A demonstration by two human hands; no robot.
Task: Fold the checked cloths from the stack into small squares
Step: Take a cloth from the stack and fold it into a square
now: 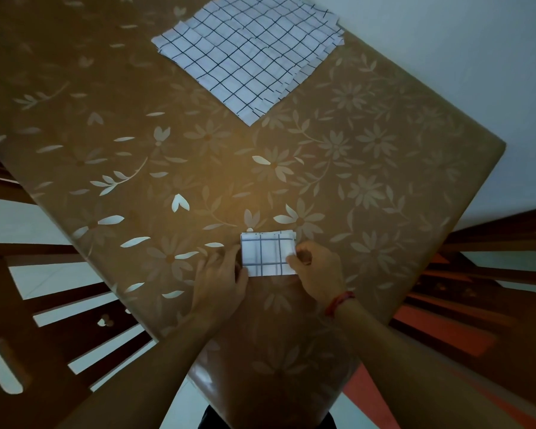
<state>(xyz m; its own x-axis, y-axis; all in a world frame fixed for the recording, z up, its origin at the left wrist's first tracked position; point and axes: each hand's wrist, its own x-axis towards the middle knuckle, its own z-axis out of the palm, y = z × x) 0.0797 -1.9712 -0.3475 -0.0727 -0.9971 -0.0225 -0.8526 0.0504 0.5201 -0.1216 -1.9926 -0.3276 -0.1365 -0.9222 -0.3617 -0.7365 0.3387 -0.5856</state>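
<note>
From the head camera, you are looking down at a table (384,187) covered in a brown sheet with pale flowers, set cornerwise to you. The folded cloth (266,253) lies near the table's near corner, already down to a small white rectangle with dark check lines, several layers thick along its far edge. Your left hand (222,281) rests flat at its left edge, fingers spread and together with nothing pinched between them that you can see; it seems to be steadying the cloth rather than holding it. Your right hand (317,269) is at the right edge, thumb and fingertips closed on the cloth's right side, with a red thread band (341,301) on that wrist.

The stack (251,54) of unfolded checked cloths sits well apart at the far side of the table, its layers fanned slightly at the right and near edges so the corners are offset.

Judging by how it lies, the cloth is thin, light and soft, with no stiffness of its own: it will slump wherever you do not support it, and the folded layers may spring open or slide over each other on the glossy table cover. Take hold at the edges or corners, pinching through all layers at once, and keep the other palm pressing the body flat while you crease. For the next cloth, lift a single offset corner from the top of the stack so that only one layer comes away.
</note>
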